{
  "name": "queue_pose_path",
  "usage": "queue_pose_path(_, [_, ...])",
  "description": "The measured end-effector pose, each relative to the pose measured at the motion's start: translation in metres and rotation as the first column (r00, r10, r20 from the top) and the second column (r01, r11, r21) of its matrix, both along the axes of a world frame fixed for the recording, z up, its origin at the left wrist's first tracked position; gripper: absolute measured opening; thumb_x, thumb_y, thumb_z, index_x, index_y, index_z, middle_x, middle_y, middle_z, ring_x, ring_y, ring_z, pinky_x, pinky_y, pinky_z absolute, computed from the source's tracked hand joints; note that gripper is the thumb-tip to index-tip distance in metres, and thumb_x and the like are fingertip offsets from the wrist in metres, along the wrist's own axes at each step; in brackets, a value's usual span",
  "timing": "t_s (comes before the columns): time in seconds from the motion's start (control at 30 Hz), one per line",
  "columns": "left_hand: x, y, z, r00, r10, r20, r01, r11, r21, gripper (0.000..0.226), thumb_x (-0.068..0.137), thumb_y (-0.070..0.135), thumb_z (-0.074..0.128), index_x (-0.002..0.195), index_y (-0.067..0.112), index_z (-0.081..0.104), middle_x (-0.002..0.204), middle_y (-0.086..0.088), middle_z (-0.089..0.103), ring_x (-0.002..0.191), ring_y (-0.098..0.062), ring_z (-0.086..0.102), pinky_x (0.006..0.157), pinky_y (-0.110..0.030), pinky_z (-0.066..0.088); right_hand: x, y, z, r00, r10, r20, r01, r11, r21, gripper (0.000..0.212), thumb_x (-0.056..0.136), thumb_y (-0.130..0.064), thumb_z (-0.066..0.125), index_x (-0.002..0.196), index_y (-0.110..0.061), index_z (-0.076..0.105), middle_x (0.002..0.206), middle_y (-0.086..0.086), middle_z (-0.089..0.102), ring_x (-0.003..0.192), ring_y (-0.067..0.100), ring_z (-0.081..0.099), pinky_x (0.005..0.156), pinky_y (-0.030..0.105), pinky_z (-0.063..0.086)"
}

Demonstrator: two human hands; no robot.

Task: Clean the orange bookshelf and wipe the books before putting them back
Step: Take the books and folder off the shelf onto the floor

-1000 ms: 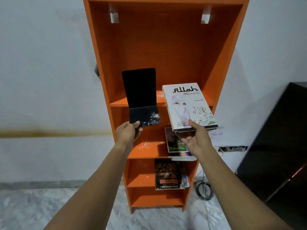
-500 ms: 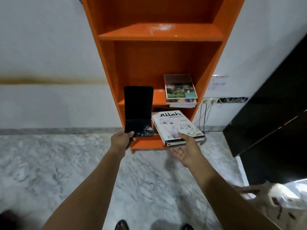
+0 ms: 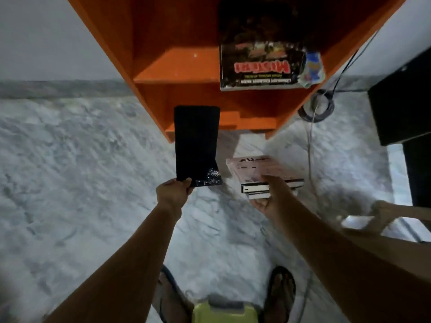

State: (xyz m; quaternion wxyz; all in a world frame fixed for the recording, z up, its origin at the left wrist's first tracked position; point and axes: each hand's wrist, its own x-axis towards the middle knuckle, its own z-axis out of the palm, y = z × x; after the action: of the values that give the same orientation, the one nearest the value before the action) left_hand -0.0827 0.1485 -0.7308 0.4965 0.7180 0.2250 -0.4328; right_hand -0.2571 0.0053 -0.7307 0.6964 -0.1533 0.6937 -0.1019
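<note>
Over the last second the view has dropped from the upper shelves to the foot of the orange bookshelf (image 3: 186,66), and both hands have come down with it, clear of the shelves and out over the marble floor (image 3: 70,171); that reads as books being carried off the shelf and lowered toward the floor, so the emptying stage is under way and wiping has not begun, as a judgement; the left hand (image 3: 172,194) is closed in a pinch on the near bottom edge of a black bookend (image 3: 197,145), which stands upright in front of the shelf's lowest front edge; the right hand (image 3: 272,197) is wrapped around a small stack of books (image 3: 263,176), thumb on the pale top cover and fingers beneath, held low just right of the bookend and apart from it; one dark book with a red title (image 3: 261,64) lies flat on the lower shelf toward its right side, overhanging the front edge, with a smaller colourful item beside it, so that shelf is yet to be cleared; open floor lies wide to the left and between the arms; to the right the room tightens, with a coiled cable (image 3: 317,106) by the shelf's right foot and a black cabinet (image 3: 401,108) beyond; sandalled feet and a pale green object (image 3: 224,311) sit at the bottom edge of the view.
</note>
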Motion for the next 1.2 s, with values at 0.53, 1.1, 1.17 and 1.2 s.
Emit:
queue_pose_path(0.53, [-0.015, -0.015, -0.303, 0.994, 0.109, 0.022, -0.108, 0.993, -0.037, 0.009, 0.092, 0.006, 0.071, 0.099, 0.012, 0.072, 0.076, 0.001, 0.062, 0.052, -0.001, 0.054, 0.049, -0.009, 0.047, -0.021, 0.026, -0.323, 0.993, -0.109, -0.054, 0.107, 0.993, -0.046, 0.036, 0.093, -0.019, 0.073, 0.124, -0.010, 0.059, 0.112, 0.014, 0.073, 0.093, 0.026, 0.073, 0.071, 0.034, 0.060])
queue_pose_path(1.1, [-0.033, -0.008, -0.345, 0.906, -0.290, 0.309, 0.104, 0.860, 0.500, 0.030, 0.079, 0.040, 0.082, 0.088, 0.013, 0.070, 0.103, -0.014, 0.073, 0.105, -0.036, 0.067, 0.079, -0.032, 0.047, -0.018, 0.026, -0.321, 0.739, 0.245, -0.628, -0.451, 0.872, -0.189, 0.091, 0.075, -0.047, 0.084, 0.138, -0.008, 0.032, 0.136, 0.018, 0.035, 0.114, 0.042, 0.052, 0.095, 0.046, 0.047])
queue_pose_path(1.17, [-0.036, -0.010, -0.335, 0.905, -0.306, 0.295, 0.127, 0.856, 0.501, 0.039, 0.080, 0.040, 0.082, 0.101, 0.012, 0.066, 0.114, -0.012, 0.069, 0.111, -0.036, 0.064, 0.078, -0.032, 0.043, -0.012, 0.025, -0.311, 0.760, 0.267, -0.593, -0.490, 0.835, -0.251, 0.076, 0.077, -0.042, 0.083, 0.129, -0.009, 0.038, 0.122, 0.010, 0.037, 0.098, 0.032, 0.049, 0.083, 0.038, 0.045])
queue_pose_path(1.2, [-0.039, -0.010, -0.328, 0.906, -0.316, 0.281, 0.145, 0.857, 0.495, 0.039, 0.081, 0.039, 0.081, 0.105, 0.014, 0.064, 0.118, -0.011, 0.067, 0.112, -0.036, 0.063, 0.078, -0.032, 0.042, -0.009, 0.022, -0.305, 0.782, 0.264, -0.565, -0.485, 0.828, -0.284, 0.068, 0.078, -0.039, 0.083, 0.125, -0.011, 0.042, 0.119, 0.007, 0.037, 0.094, 0.027, 0.047, 0.080, 0.035, 0.044])
